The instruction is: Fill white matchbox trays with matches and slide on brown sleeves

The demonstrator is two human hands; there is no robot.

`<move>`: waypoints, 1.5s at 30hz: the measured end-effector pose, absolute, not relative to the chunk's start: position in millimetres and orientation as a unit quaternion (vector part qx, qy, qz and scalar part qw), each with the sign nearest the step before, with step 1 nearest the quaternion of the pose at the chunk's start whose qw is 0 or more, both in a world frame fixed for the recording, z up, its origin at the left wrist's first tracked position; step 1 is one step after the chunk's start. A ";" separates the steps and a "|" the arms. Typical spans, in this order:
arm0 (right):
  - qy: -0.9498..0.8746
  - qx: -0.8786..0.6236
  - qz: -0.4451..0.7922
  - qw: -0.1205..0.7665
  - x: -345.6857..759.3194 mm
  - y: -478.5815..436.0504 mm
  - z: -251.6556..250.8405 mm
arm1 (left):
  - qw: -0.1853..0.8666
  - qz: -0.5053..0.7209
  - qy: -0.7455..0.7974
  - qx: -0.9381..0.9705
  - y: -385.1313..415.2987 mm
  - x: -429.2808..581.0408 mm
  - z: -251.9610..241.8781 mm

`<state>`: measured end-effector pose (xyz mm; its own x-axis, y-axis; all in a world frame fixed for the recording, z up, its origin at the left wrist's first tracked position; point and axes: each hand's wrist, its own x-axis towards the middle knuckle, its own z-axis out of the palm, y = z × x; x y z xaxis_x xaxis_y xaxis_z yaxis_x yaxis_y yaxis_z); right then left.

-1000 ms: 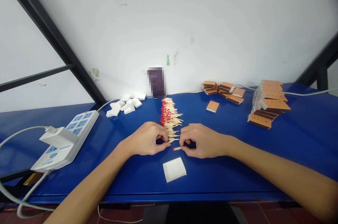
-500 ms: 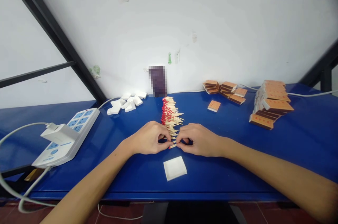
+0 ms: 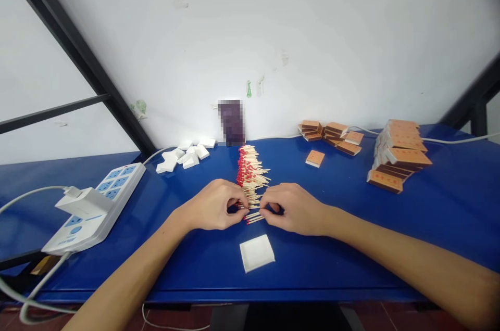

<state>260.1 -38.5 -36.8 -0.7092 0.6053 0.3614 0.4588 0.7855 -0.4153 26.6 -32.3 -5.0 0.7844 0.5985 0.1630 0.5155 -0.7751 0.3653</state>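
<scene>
A long heap of red-headed matchsticks (image 3: pixel 252 167) lies on the blue table, heads to the left and pale sticks pointing right. At its near end, my left hand (image 3: pixel 214 206) pinches at the head side of the matchsticks, thumb and forefinger curled together. Opposite it, my right hand (image 3: pixel 292 209) pinches at the stick ends in the same way. Several loose matchsticks (image 3: pixel 255 217) lie side by side between and just below the fingertips. Closer to me rests a shallow white matchbox tray (image 3: pixel 257 254), its inside facing up.
White trays (image 3: pixel 189 154) lie in a loose pile at the back left. Orange matchboxes (image 3: pixel 332 133) sit at the back right, beside a larger stack (image 3: pixel 402 151). One matchbox (image 3: pixel 314 158) lies apart. A power strip (image 3: pixel 113 193) with cables occupies the left side.
My fingertips have drawn slightly apart, showing more of the loose matchsticks between them. The view has shifted a little; the heap and boxes stay in place.
</scene>
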 end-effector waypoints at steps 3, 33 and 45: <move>-0.909 -0.314 0.131 0.241 262.7 -36.8 -36.6 | 0.124 0.137 0.310 0.933 -30.4 23.3 -2.4; -0.929 -0.277 0.162 0.186 264.3 -34.0 -35.2 | 0.101 0.090 0.317 0.938 -29.5 22.5 -6.4; -0.934 -0.265 0.156 0.181 264.2 -34.9 -33.1 | 0.103 0.089 0.316 0.939 -29.9 22.4 -6.2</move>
<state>264.2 -34.9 -33.1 -0.7944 0.5511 0.2554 0.4380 0.8111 -0.3877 22.4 -29.9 -6.2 0.7850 0.6111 0.1016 0.5744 -0.7794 0.2501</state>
